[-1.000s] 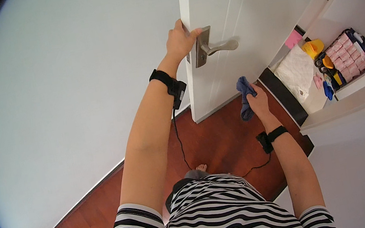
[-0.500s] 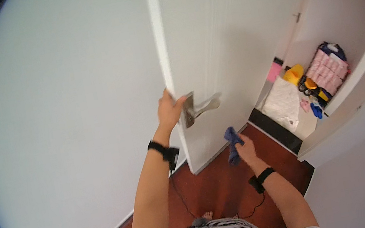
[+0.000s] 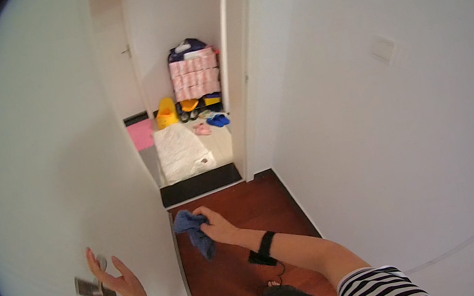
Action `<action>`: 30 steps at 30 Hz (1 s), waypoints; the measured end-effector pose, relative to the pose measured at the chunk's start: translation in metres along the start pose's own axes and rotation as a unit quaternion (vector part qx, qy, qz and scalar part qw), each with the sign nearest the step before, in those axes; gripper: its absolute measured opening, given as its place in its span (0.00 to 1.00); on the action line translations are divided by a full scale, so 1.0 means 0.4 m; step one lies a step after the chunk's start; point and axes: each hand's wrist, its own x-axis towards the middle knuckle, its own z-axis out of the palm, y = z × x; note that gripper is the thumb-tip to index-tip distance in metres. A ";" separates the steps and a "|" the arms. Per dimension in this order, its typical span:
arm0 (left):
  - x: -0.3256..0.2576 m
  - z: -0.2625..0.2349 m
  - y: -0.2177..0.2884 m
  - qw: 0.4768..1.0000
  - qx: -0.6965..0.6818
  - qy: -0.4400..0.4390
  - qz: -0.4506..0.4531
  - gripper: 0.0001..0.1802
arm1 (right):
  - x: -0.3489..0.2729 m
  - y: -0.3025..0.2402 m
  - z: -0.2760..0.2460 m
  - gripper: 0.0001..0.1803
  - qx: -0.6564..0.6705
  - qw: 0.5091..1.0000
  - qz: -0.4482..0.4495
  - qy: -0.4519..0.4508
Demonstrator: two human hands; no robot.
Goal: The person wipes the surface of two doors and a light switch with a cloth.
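Observation:
A white door [image 3: 53, 148] stands swung inward on my left. Beside its metal lever handle [image 3: 94, 289] is my left hand [image 3: 119, 279], open, with thumb and fingers spread. The hand overlaps part of the handle, and whether it touches the lever I cannot tell. My right hand [image 3: 219, 226] is closed around a crumpled blue cloth [image 3: 194, 226], which hangs down over the red-brown floor [image 3: 223, 283]. Black straps with small devices and thin cables sit on both my wrists.
Through the doorway, past a dark threshold [image 3: 201, 184], lie a whitish mat [image 3: 182, 151], a pink mat [image 3: 141, 134] and several shoes, including blue slippers [image 3: 218, 121]. Pink packages [image 3: 196, 78] are stacked behind them. A white wall with a switch [image 3: 384, 49] runs along the right.
My view has turned right toward the doorway. My left hand has let go of the door's edge and opened near the handle. The cloth stays in my right hand.

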 end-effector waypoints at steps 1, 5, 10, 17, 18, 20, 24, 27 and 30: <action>-0.001 0.044 0.031 1.000 0.011 0.003 0.001 0.28 | -0.016 -0.042 -0.075 0.23 0.039 0.999 0.005 0.013; -0.048 0.159 0.053 0.995 -0.022 -0.095 0.011 0.25 | -0.103 -0.138 -0.304 0.27 0.113 0.988 0.044 0.093; -0.087 0.392 0.083 0.972 -0.136 -0.181 0.062 0.20 | -0.187 -0.193 -0.561 0.22 0.181 0.962 0.062 0.195; -0.114 0.581 0.070 0.927 -0.240 -0.270 0.099 0.16 | -0.273 -0.170 -0.635 0.24 0.192 0.937 0.039 0.291; -0.112 0.602 0.062 0.926 -0.245 -0.267 0.103 0.16 | -0.285 -0.160 -0.619 0.21 0.118 0.932 0.037 0.339; -0.102 0.673 0.102 0.908 -0.293 -0.278 0.113 0.17 | -0.313 -0.206 -0.624 0.15 0.092 0.922 0.025 0.375; -0.042 0.799 0.190 0.883 -0.332 -0.281 0.175 0.17 | -0.372 -0.238 -0.671 0.13 -0.099 0.895 -0.022 0.434; -0.012 0.870 0.304 0.855 -0.375 -0.280 0.222 0.17 | -0.418 -0.303 -0.678 0.17 -0.264 0.830 -0.120 0.477; 0.021 0.913 0.426 0.825 -0.411 -0.288 0.259 0.18 | -0.454 -0.358 -0.675 0.18 -0.443 0.721 -0.167 0.507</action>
